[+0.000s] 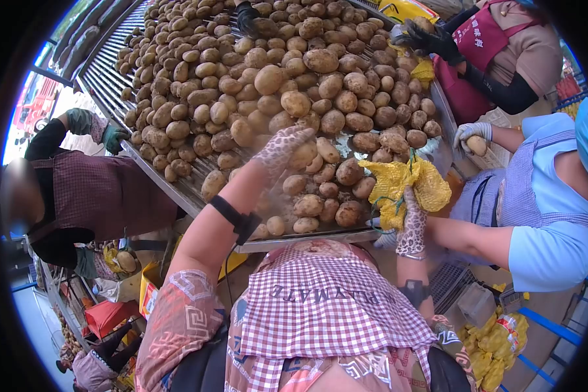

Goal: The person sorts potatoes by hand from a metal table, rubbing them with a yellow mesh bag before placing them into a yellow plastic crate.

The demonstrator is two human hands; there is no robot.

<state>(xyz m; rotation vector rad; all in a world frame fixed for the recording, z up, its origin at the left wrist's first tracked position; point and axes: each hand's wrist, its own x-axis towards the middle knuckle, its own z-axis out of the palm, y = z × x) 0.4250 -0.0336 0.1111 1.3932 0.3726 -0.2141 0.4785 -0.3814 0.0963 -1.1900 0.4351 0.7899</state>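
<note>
My left hand [284,149], in a leopard-print glove, reaches over the potatoes with its fingers extended. A potato [304,155] lies right beside its fingers; whether the palm touches it is hard to see. My right hand [412,222], in a matching glove, is at the table's near edge, closed around part of a yellow mesh bag [390,186] with a green string. The bag hangs bunched over the edge of the pile. Many brown potatoes [321,61] cover the slatted metal table [277,243] in front of me.
Co-workers stand at the left [104,196], at the right in light blue [542,202], and at the upper right [496,59]. A gloved hand [475,138] holds a potato. Filled yellow bags [493,346] and dark crates [447,287] are at the lower right.
</note>
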